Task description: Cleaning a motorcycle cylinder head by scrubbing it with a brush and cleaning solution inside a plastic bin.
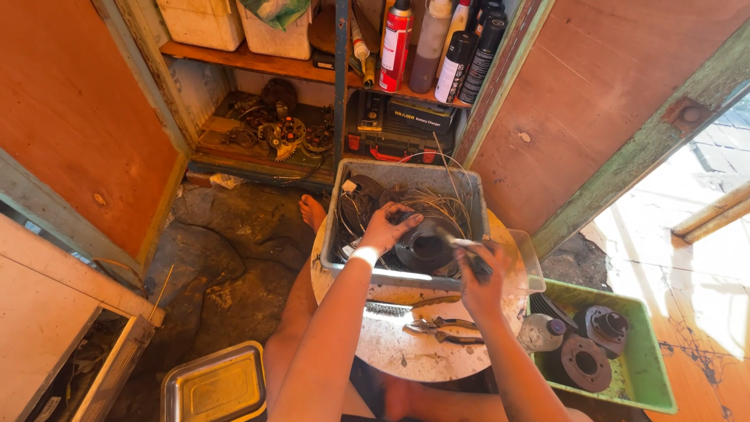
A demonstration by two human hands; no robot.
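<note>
Left hand (388, 225) down in the grey plastic tub (478, 205), fingers curled over the rim of a dark round metal part (422, 248), something like a hub or drum with a hollow centre, lying among the tub's clutter. Right hand (480, 275) closed around a slim dark-handled tool (462, 246), its tip angled in towards that same part, just right of the left hand's fingers.

That metal part looks heavy and rigid to me, cast and thick-walled, probably grimy and a bit slick, so the rim or the centre bore seems the sure place to grip; the flat face would give little purchase. No worry of it breaking. Around it sits a tangle of thin springy steel wire (441, 205), light but liable to snag fingers and spring back.

Below the hands, nearer the body, the round pale bench (406, 355), scuffed and stained, carries the tub, with a wire brush (388, 309) and a pair of pliers (437, 328) lying loose beneath the right wrist. Right of the right hand, a green plastic tray (652, 367) holds two more dark round flanged parts (586, 361) and a grey plastic bottle (541, 332). Left of the left arm, down on the rough stone floor (226, 266), a shiny metal tin (217, 385).

Beyond the hands, an open wooden cupboard (258, 59) with spray cans (396, 35) above, gears and a battery charger (418, 119) below. Orange plywood walls close in; bright sunlight at far right. Cramped quarters.
</note>
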